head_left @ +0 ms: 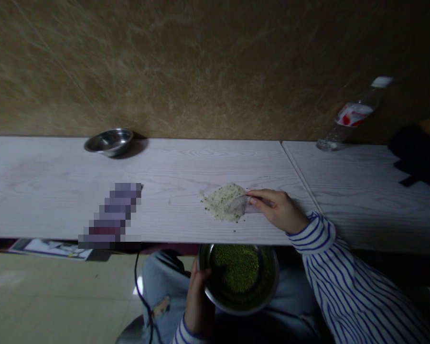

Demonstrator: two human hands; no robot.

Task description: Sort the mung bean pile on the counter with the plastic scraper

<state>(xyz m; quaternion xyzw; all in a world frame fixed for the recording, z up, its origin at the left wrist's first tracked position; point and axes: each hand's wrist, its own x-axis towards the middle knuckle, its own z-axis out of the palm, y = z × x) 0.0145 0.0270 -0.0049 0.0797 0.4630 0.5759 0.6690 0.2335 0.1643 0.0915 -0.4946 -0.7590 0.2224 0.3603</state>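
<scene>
My right hand (277, 208) pinches a clear plastic spoon (239, 204), its bowl resting in the pile of white grains, likely rice (220, 203), on the table. Green specks that look like mung beans are mixed through this pile, and a few lie loose at its edge. Down at my lap, the fingers of my left hand (199, 296) are closed on the rim of a steel bowl (274, 277). Many small green beans (236, 267) cover the bottom of that bowl, which sits just below the table's front edge.
A smaller steel bowl (111, 142) stands at the back left of the table (172, 165). A clear bottle with a white cap (354, 114) stands at the back right, near a dark item (419, 155). A pixelated purplish object (116, 210) lies at left. A black cable (136, 282) hangs down.
</scene>
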